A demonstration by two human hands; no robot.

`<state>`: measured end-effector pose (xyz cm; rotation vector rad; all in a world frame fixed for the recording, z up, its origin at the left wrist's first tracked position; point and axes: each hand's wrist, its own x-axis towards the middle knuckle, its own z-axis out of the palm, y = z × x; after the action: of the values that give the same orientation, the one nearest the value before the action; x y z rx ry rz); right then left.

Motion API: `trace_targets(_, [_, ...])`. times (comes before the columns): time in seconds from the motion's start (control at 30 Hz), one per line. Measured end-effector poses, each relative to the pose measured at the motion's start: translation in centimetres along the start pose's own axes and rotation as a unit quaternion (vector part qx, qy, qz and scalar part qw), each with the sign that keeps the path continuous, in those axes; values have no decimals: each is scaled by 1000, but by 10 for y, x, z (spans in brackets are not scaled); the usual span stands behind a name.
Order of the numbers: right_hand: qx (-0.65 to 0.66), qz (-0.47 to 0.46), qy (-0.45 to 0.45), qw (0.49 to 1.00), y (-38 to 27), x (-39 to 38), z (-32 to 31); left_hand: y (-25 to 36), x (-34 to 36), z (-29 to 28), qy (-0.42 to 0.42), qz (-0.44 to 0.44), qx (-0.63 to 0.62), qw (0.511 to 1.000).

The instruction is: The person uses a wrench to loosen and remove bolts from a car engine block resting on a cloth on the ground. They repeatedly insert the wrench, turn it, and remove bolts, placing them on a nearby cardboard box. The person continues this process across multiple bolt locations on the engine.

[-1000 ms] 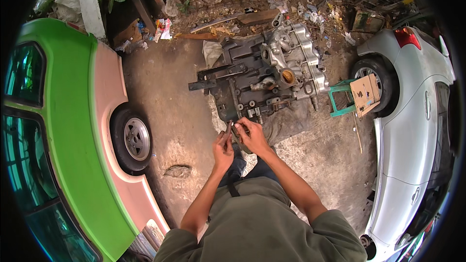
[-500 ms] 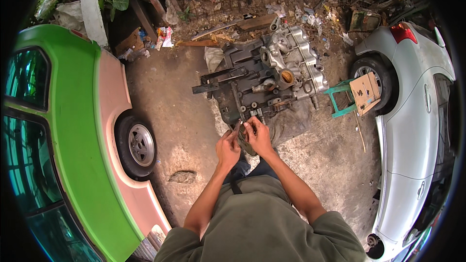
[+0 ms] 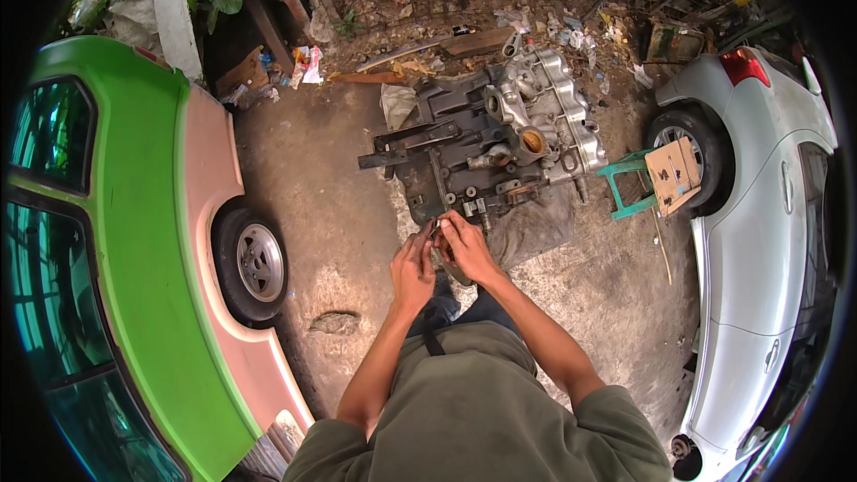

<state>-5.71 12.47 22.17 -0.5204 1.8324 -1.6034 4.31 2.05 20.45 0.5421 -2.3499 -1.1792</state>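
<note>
"What are the hands doing?"

"The left hand and right hand meet fingertip to fingertip, both in a narrow pinch on a small part. It's mostly hidden, so I can't tell its kind."

"And around them?"

"Just beyond the hands lies a big engine, dark metal on the left and silvery on the right. A dark cloth spreads from under it, to the right of the hands. Well past the engine there are a wooden plank and scattered litter."

"Anything in the way sideways?"

"Right of the hands and well apart, a green stool with a cardboard sheet on top stands near the wheel of a silver car. A thin stick lies on the near side of it. Far left is a green and pink car."

"Edges and room?"

"The engine's near edge is right by the fingertips; I can't tell whether they touch it. A dark bar juts from its left side, ahead and left of the hands. Concrete floor stretches from there to the left car, with a rough patch left of the forearms. Another stretch runs right toward the silver car."
</note>
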Motion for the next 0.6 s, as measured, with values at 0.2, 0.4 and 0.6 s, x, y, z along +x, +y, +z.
trace_targets(0.2, [-38, -121, 21, 992, -25, -8, 0, 18, 11, -17, -16, 55, 105, 993])
trace_targets(0.4, [2, -104, 55, 993, -33, -17, 9, 29, 11, -18, -26, 37, 124, 991])
trace_targets(0.6, [203, -61, 51, 976, -25, -15, 12, 30, 11, -10, -19, 37, 76, 996])
